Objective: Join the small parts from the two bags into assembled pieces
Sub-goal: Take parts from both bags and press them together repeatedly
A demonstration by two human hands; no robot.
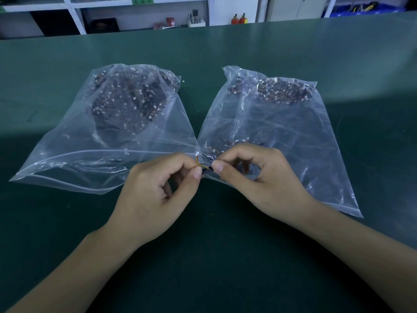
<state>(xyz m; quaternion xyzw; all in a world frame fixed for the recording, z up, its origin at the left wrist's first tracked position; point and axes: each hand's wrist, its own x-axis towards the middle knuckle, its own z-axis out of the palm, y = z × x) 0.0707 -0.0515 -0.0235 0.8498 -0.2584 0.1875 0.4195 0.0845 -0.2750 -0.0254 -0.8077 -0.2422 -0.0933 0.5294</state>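
On the green worktop [225,256], toward ten o'clock from the hands, lies the left bag [108,132], a clear plastic zip bag with a dark heap of small wired parts bunched at its far end and its zip edge nearest the person. Just below the middle of the view, the left hand [155,195] has its fingers curled, thumb and forefinger pinching the left end of a small black part [207,171] that is held above the worktop, right where the near corners of the two bags meet. From that part a short run of red and yellow wires [199,163] curves up toward twelve o'clock to a tiny white plug [197,154]. The right hand [259,179] meets it from the three o'clock side, its fingers likewise curled, thumb and forefinger pinching the right end of the same black part; whether it is one piece or two pieces pressed together cannot be told. This hand rests over the near corner of the right bag [293,136], another clear zip bag lying toward two o'clock, with a smaller dark heap of wired parts at its far end and a few loose ones near the hand. Beyond the far edge of the worktop, at twelve o'clock, stand white shelves [140,10] with small items, blurred.
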